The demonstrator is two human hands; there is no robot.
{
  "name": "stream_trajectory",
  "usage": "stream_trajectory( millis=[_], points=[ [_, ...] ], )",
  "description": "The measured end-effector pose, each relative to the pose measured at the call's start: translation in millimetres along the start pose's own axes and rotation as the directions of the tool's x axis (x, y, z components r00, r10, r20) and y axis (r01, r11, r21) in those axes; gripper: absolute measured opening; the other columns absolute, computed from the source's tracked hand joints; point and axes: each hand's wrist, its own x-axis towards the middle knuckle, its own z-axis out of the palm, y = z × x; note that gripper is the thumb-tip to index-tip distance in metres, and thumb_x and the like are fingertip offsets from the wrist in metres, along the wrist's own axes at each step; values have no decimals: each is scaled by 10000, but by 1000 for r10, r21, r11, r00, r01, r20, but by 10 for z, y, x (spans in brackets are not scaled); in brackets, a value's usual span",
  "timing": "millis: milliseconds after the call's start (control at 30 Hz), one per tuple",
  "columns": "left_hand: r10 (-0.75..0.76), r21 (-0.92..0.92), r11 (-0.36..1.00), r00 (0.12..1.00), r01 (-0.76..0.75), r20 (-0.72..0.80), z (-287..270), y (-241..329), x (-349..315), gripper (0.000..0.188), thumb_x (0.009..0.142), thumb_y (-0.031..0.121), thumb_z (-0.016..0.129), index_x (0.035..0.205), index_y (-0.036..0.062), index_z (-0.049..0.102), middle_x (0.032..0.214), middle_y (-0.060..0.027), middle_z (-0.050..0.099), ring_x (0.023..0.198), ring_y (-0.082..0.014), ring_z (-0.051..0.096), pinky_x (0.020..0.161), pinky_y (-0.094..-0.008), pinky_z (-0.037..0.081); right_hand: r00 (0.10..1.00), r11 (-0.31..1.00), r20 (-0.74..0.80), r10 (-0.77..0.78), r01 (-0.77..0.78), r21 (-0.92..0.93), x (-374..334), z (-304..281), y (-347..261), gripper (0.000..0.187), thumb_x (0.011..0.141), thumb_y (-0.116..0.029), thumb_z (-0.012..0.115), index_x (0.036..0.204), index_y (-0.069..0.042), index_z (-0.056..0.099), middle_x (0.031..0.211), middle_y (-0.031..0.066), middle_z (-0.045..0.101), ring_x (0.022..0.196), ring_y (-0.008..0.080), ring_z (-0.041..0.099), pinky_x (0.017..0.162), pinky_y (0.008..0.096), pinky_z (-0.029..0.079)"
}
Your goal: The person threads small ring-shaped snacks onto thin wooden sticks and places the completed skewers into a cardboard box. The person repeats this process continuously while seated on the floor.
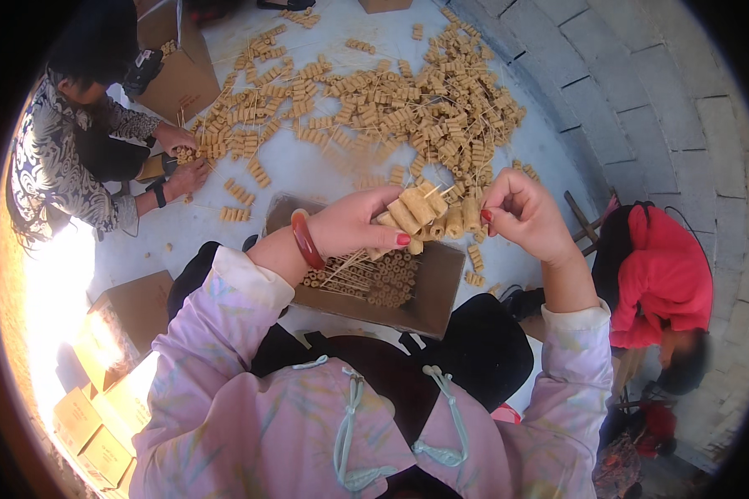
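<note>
My left hand (354,224), with a reddish bangle on its wrist, is closed around a bunch of skewered rolls (416,209), tan hollow tubes threaded on thin wooden sticks. Two pale stick tips poke out at the bunch's upper right. Just right of the bunch, my right hand (520,212) has its thumb and forefinger pinched together; whatever lies between them is too small to make out. Under both hands stands an open cardboard box (441,291), partly filled with skewered rolls (391,280) packed side by side, their round ends and some sticks showing.
A wide heap of skewered rolls (424,100) covers much of the pale surface ahead. At the left a person (75,158) handles rolls beside a tall carton (179,71). Another person in red (662,274) bends at the right, near a block wall (641,91). Cartons (91,432) stand lower left.
</note>
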Motion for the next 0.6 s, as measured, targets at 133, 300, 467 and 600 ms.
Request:
stream_trajectory(
  millis=[133, 300, 467, 600],
  points=[
    [73, -340, 937, 997, -83, -40, 130, -129, -41, 646, 879, 193, 684, 1412, 28, 359, 1280, -93, 564, 1144, -201, 580, 951, -326, 477, 999, 995, -48, 6, -1, 103, 42, 44, 73, 98, 874, -18, 612, 892, -51, 522, 797, 34, 598, 665, 87, 577, 613, 223, 480],
    [55, -546, 827, 986, -132, -154, 121, -194, 3, 579, 897, 165, 649, 1394, 38, 380, 1263, -94, 569, 1133, -203, 591, 931, -349, 505, 942, 922, -329, 62, 72, 380, 100, 344, 350, 254, 911, -141, 623, 1120, -29, 533, 929, 51, 607, 855, 128, 597, 791, 271, 479],
    [58, -547, 821, 978, -161, -201, 121, -206, 25, 516, 919, 141, 613, 1375, 36, 397, 1262, -94, 568, 1135, -203, 588, 955, -349, 494, 935, 812, -350, 50, 166, 560, 86, 971, 620, 499, 903, -179, 662, 1329, -9, 464, 1208, 84, 573, 1127, 170, 544, 966, 320, 420],
    [69, -455, 876, 976, -159, -207, 138, -209, 51, 516, 920, 156, 624, 1370, 33, 403, 1255, -82, 565, 1126, -176, 577, 950, -328, 481, 879, 707, -473, 67, 292, 644, 163, 1193, 750, 334, 924, -140, 645, 1213, -19, 527, 1164, 84, 615, 1089, 161, 579, 962, 318, 442]
  ],
)
